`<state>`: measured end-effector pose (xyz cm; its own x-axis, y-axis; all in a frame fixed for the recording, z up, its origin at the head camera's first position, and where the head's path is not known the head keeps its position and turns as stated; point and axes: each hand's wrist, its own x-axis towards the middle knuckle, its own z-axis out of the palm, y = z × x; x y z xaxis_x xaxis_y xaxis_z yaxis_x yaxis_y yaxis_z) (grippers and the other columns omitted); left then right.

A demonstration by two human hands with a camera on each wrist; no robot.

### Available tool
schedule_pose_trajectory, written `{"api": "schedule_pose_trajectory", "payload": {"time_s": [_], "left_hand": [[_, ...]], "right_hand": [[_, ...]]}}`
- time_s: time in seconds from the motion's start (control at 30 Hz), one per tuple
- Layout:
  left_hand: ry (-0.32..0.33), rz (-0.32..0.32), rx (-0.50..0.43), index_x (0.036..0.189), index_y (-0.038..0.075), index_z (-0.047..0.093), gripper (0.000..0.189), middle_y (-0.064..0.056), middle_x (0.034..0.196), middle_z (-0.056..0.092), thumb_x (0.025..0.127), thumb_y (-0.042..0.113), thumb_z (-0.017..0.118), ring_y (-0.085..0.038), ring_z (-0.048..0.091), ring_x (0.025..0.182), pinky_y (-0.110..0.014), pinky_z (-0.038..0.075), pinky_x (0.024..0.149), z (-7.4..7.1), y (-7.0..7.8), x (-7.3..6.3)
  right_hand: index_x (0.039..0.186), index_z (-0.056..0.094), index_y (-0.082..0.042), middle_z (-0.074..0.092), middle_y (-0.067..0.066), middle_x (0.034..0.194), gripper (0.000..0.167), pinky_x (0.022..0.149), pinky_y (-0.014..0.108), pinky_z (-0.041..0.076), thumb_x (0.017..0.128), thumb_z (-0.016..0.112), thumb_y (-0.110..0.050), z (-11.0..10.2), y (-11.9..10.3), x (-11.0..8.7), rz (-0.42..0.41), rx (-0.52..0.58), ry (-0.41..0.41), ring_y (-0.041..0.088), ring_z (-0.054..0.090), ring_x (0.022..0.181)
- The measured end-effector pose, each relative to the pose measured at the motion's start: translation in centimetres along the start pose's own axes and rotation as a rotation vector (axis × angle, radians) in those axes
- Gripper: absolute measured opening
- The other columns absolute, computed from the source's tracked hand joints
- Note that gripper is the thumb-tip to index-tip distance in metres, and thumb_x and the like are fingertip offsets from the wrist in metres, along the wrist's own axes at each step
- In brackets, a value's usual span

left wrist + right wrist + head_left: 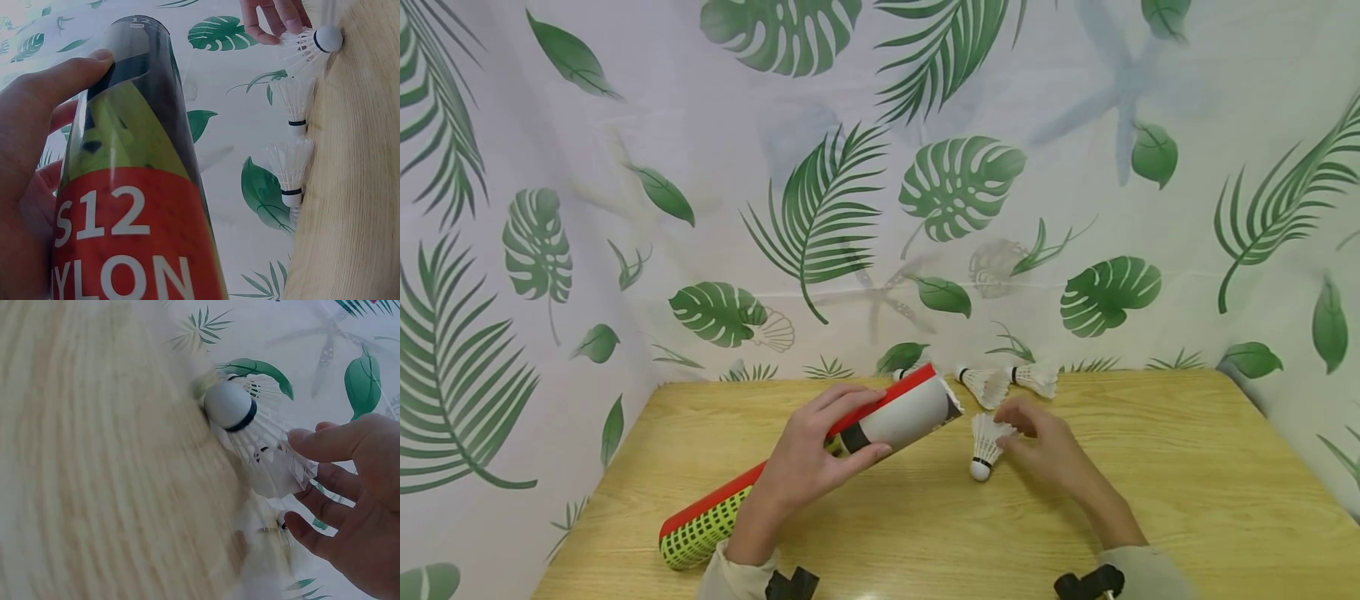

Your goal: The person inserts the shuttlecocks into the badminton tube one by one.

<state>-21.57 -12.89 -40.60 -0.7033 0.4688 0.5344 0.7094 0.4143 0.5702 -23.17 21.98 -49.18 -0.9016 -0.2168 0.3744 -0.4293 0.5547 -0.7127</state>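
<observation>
A shuttlecock tube, red, grey and yellow-green, slants up from lower left to a mouth at its upper right end. My left hand grips it around the upper half, thumb on the near side. In the left wrist view the tube carries the print "S12". To the right of the mouth, a white shuttlecock has its round head toward me. My right hand pinches its skirt edge between thumb and fingertips. The right wrist view shows the shuttlecock's head close over the wood, its black band facing the skirt.
Behind, near the table's back edge, lie more shuttlecocks: one beyond the pinched one, another to its right, and a third partly hidden by the tube. A leaf-print cloth hangs behind the wooden table.
</observation>
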Motion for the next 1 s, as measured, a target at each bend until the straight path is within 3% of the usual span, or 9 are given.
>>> {"api": "schedule_pose_trajectory", "payload": {"time_s": [0.17, 0.4, 0.57, 0.73, 0.87, 1.0], "left_hand": [[0.001, -0.001, -0.007, 0.138, 0.031, 0.064, 0.053, 0.011, 0.133, 0.059, 0.088, 0.036, 0.083, -0.014, 0.061, 0.113, -0.034, 0.059, 0.084, 0.0, -0.1, 0.0], [0.004, -0.001, -0.001, 0.138, 0.031, 0.064, 0.053, 0.011, 0.133, 0.059, 0.088, 0.037, 0.083, -0.013, 0.061, 0.113, -0.033, 0.058, 0.084, -0.1, 0.0, -0.1], [0.005, 0.006, -0.002, 0.137, 0.030, 0.064, 0.053, 0.010, 0.133, 0.059, 0.088, 0.036, 0.083, -0.014, 0.061, 0.113, -0.036, 0.059, 0.084, -0.2, 0.1, 0.0], [-0.001, 0.013, -0.006, 0.137, 0.029, 0.064, 0.052, 0.010, 0.133, 0.059, 0.089, 0.036, 0.082, -0.013, 0.061, 0.114, -0.036, 0.059, 0.085, -0.1, 0.1, 0.0], [-0.001, 0.024, -0.002, 0.137, 0.029, 0.064, 0.052, 0.010, 0.133, 0.060, 0.089, 0.036, 0.082, -0.013, 0.061, 0.114, -0.035, 0.059, 0.085, 0.0, 0.2, 0.1], [0.001, 0.031, 0.000, 0.137, 0.029, 0.064, 0.052, 0.010, 0.132, 0.060, 0.088, 0.036, 0.083, -0.013, 0.062, 0.112, -0.036, 0.059, 0.085, 0.2, 0.2, 0.1]], "right_hand": [[0.105, 0.064, -0.013, 0.072, 0.004, 0.102, 0.025, 0.084, 0.039, 0.057, 0.089, 0.075, 0.003, 0.1, -0.1, 0.0, 0.007, 0.031, -0.038, 0.024, 0.071, 0.098], [0.110, 0.071, -0.009, 0.072, 0.005, 0.108, 0.018, 0.087, 0.038, 0.058, 0.093, 0.075, -0.004, -1.5, -2.0, 0.0, 0.022, 0.044, -0.007, 0.031, 0.071, 0.104], [0.111, 0.072, -0.010, 0.072, 0.005, 0.110, 0.019, 0.085, 0.026, 0.057, 0.094, 0.074, -0.004, -2.8, -3.4, 0.2, -0.022, 0.006, 0.062, 0.029, 0.071, 0.104], [0.112, 0.072, -0.011, 0.073, 0.002, 0.110, 0.018, 0.084, 0.015, 0.053, 0.094, 0.074, -0.005, -3.9, -5.2, 0.2, -0.043, -0.015, 0.132, 0.013, 0.070, 0.101], [0.112, 0.071, -0.009, 0.074, 0.003, 0.106, 0.019, 0.086, 0.012, 0.051, 0.094, 0.072, -0.001, -4.6, -6.8, 0.3, -0.079, 0.002, 0.193, 0.000, 0.066, 0.099], [0.113, 0.071, -0.007, 0.073, 0.004, 0.108, 0.023, 0.088, 0.012, 0.050, 0.092, 0.072, 0.005, -5.0, -8.3, 0.1, -0.106, 0.029, 0.258, -0.002, 0.066, 0.101]]}}
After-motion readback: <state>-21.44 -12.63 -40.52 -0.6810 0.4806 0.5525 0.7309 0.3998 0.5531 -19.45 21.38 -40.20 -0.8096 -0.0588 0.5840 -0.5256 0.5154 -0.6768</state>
